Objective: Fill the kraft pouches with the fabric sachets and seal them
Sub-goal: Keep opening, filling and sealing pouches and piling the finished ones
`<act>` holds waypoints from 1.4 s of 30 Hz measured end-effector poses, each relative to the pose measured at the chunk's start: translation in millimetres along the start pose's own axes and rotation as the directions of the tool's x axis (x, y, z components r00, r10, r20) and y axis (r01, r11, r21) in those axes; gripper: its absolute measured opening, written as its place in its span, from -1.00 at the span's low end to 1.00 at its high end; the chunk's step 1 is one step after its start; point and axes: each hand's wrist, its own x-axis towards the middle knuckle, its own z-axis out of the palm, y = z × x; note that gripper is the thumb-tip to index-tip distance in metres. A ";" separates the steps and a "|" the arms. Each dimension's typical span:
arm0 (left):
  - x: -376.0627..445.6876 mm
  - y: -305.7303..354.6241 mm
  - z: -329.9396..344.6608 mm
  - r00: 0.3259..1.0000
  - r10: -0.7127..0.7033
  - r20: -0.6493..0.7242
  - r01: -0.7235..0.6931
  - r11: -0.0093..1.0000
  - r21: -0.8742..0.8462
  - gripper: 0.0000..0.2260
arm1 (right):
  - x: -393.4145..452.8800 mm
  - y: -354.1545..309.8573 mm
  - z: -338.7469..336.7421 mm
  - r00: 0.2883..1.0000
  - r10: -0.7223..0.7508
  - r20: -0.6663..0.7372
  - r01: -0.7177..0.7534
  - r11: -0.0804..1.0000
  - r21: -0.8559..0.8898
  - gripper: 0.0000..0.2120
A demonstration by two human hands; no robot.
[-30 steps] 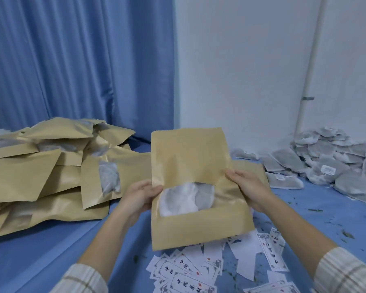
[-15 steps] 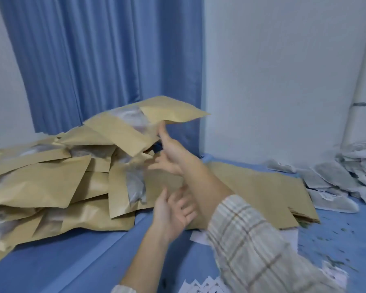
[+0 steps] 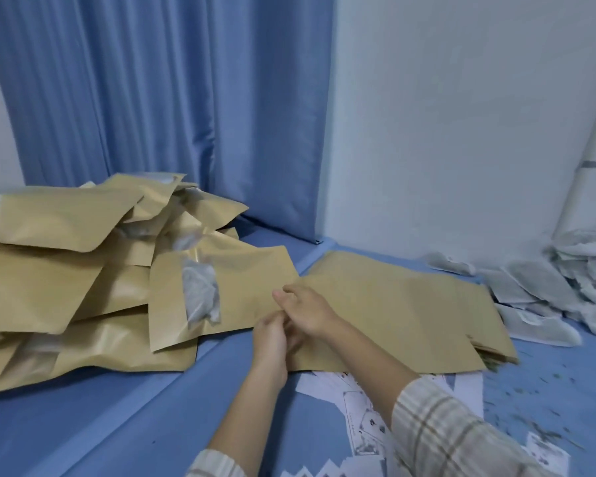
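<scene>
A flat stack of empty kraft pouches (image 3: 410, 304) lies on the blue surface at centre right. My right hand (image 3: 307, 308) rests on the stack's left edge with thumb and fingers loosely spread. Just below it, my left hand (image 3: 270, 339) touches the same edge; its fingertips are hidden under the right hand. To the left is a heap of filled kraft pouches (image 3: 66, 270), and the front one (image 3: 245, 287) shows a grey sachet through its window. Loose fabric sachets (image 3: 547, 290) are piled at the right against the wall.
Printed paper labels (image 3: 358, 407) are scattered on the blue surface in front of the stack, with dark crumbs to the right. A blue curtain (image 3: 152, 98) hangs behind the filled heap. A white pipe (image 3: 592, 149) runs up the wall at the right.
The filled pouch I held in both hands went onto the left heap, tossed by my right hand. Both hands have since come down to the left edge of the empty stack.
</scene>
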 end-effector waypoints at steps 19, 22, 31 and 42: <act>-15.1 -20.5 47.6 0.960 0.251 -0.127 -0.127 0.790 0.599 -0.70 | -95.6 130.3 -90.1 0.865 0.330 -0.378 -0.455 0.832 -0.318 -0.56; -30.9 -2.1 56.0 0.905 0.398 -0.148 -0.259 0.793 0.551 -0.91 | -100.5 106.1 -86.2 0.929 0.166 -0.330 -0.206 0.974 -0.089 -0.59; -127.8 37.4 70.0 0.147 0.958 0.247 -0.551 -0.128 0.824 -0.83 | -115.2 -34.4 -82.0 0.937 -0.020 -0.348 0.260 0.706 0.659 -0.68; -154.7 -7.5 59.6 0.485 0.654 0.581 -0.631 -0.198 0.750 -0.72 | -160.7 12.9 -92.1 0.805 0.379 -0.457 0.043 0.729 0.683 -0.65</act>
